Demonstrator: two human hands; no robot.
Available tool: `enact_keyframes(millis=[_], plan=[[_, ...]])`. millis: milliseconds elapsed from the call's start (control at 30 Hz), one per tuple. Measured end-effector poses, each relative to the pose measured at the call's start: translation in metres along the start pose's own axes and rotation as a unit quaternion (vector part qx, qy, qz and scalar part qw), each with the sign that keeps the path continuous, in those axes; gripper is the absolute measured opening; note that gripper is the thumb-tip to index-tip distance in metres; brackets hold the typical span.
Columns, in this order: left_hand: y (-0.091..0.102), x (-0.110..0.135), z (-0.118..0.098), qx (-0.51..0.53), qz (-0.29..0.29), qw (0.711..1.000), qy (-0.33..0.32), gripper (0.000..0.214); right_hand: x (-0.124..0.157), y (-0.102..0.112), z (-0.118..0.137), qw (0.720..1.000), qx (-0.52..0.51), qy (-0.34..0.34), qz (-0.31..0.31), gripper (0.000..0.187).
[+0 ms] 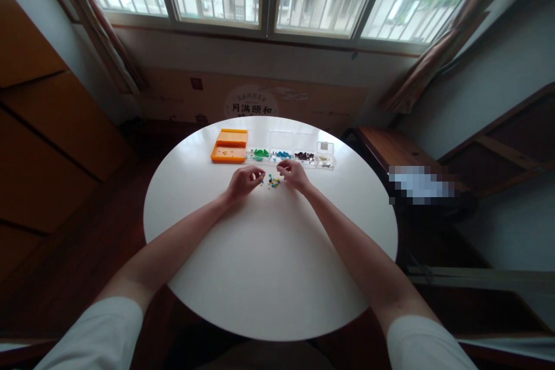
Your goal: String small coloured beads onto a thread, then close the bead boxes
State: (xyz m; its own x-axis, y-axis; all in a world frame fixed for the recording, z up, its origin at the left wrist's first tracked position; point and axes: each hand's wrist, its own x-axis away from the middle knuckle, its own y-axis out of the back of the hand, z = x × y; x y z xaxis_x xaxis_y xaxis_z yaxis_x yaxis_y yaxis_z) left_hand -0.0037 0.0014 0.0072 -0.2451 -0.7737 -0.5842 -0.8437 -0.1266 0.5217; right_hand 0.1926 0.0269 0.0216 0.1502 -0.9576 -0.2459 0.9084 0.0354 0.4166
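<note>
A small heap of tiny coloured pieces [273,181] lies on the round white table [269,277], between my two hands. My left hand [244,180] rests just left of the heap with its fingers curled into a pinch; what it pinches is too small to name. My right hand [293,174] sits just right of the heap, fingers also curled together over something I cannot make out. Beyond the hands stands a row of clear compartments [291,155] holding green, blue, dark and pale pieces.
An orange box [229,146] with its lid open stands at the far left of the clear row. A window runs along the far wall, with cardboard below it. A wooden cabinet stands at the left and a wooden bench [390,153] at the right.
</note>
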Motion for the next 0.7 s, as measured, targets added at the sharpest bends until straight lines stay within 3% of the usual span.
enact_keyframes(millis=[100,167,333,700], plan=[[0.001,0.001,-0.002,-0.015,0.014,1.0,-0.013,0.019,0.015,-0.008,0.013,0.982,-0.175,-0.065,-0.011,0.03],[0.001,0.002,-0.003,-0.017,0.025,0.999,-0.025,0.02,0.027,-0.013,0.019,0.973,-0.22,-0.074,-0.006,0.034],[0.003,0.004,-0.005,-0.016,0.058,0.997,-0.056,0.018,0.047,-0.018,0.018,0.964,-0.253,-0.08,0.014,0.037],[0.005,0.007,-0.012,-0.021,0.109,0.989,-0.102,0.016,0.047,-0.02,0.015,0.968,-0.241,-0.075,0.012,0.039]])
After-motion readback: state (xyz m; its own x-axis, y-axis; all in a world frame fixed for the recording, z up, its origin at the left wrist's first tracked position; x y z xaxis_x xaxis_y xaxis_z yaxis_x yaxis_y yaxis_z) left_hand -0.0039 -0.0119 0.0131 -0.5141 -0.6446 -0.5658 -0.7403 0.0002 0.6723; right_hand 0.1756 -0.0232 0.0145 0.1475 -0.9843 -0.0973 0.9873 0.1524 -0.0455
